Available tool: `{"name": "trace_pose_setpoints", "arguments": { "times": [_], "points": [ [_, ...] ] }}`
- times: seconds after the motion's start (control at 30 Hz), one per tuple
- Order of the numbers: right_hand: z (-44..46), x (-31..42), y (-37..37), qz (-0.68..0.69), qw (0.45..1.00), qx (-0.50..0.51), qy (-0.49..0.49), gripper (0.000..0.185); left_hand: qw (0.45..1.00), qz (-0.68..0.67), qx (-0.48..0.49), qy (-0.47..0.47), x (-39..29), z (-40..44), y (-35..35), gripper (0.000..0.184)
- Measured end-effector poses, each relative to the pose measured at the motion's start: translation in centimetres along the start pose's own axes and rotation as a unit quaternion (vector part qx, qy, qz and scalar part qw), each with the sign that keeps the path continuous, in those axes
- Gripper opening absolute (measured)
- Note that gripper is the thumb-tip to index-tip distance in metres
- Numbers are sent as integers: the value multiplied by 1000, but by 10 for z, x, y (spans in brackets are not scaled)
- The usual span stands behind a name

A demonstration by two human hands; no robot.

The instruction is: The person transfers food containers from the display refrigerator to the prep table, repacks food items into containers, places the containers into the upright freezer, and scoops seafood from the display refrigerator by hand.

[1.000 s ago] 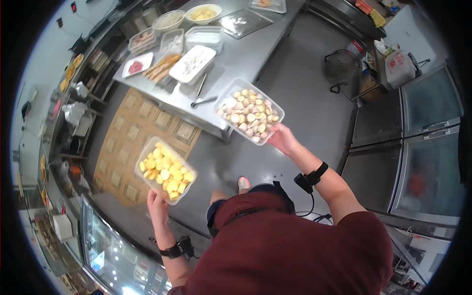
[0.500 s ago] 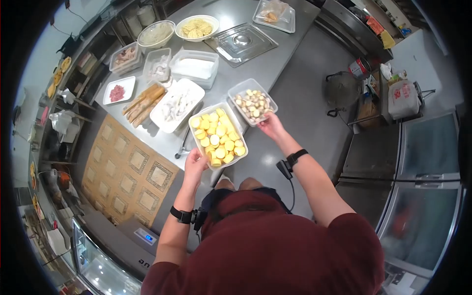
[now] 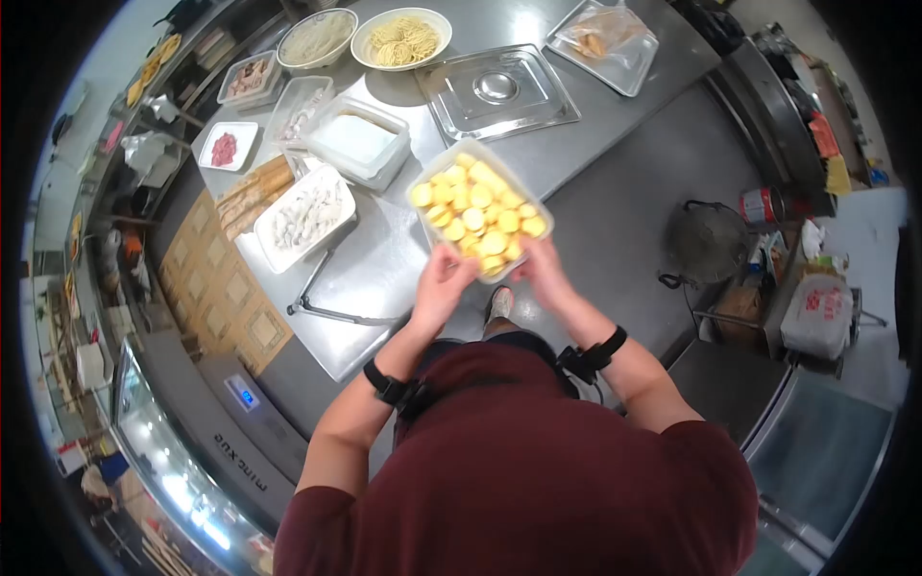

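A clear plastic container (image 3: 420, 209) full of yellow, round-cut chunks (image 3: 480, 206) is between my hands, over the table's near edge. My left hand (image 3: 447, 281) is closed on its near left corner, with the fingers bunched at the rim. At the near right corner, my right hand (image 3: 544, 273) grips the same container. The container of brown-and-white pieces seen earlier is out of sight; whether it sits underneath is hidden. Left of the container stand a white tray of greyish-white seafood-like pieces (image 3: 305, 216) and a lidded plastic box (image 3: 360, 144).
On the steel table (image 3: 394, 278) are a noodle bowl (image 3: 403, 40), a steel lid (image 3: 495, 91), a tray with a bagged item (image 3: 629, 77), a plate of red meat (image 3: 226, 149) and brown stalks (image 3: 254, 192). A wok (image 3: 706, 240) stands at right.
My right hand has moved in to the yellow-chunk container, and the second container has gone from view. The view has shifted, and the yellow-chunk container is now farther right and higher.
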State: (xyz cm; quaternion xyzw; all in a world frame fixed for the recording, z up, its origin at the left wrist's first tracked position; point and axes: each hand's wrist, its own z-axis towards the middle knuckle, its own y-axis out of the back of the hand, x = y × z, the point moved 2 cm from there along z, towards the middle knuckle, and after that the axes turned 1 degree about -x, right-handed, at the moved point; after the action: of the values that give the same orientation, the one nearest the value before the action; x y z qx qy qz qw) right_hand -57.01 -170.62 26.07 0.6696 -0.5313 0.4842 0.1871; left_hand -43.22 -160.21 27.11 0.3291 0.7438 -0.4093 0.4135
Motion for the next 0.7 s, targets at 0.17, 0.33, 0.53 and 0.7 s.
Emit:
{"name": "trace_pose_setpoints", "arguments": {
  "times": [0.17, 0.33, 0.53, 0.7],
  "points": [
    [29, 52, 100, 11, 1000, -20, -9, 42, 878, 452, -10, -159, -17, 66, -13, 42],
    [48, 81, 132, -7, 1000, -15, 3, 43, 657, 724, -98, -187, 24, 144, 18, 52],
    [57, 102, 125, -45, 999, -11, -5, 43, 648, 751, -47, -118, 17, 157, 3, 45],
    [91, 86, 132, -93, 996, 4, -11, 46, 673, 734, 37, -77, 22, 146, 2, 41]
  ]
}}
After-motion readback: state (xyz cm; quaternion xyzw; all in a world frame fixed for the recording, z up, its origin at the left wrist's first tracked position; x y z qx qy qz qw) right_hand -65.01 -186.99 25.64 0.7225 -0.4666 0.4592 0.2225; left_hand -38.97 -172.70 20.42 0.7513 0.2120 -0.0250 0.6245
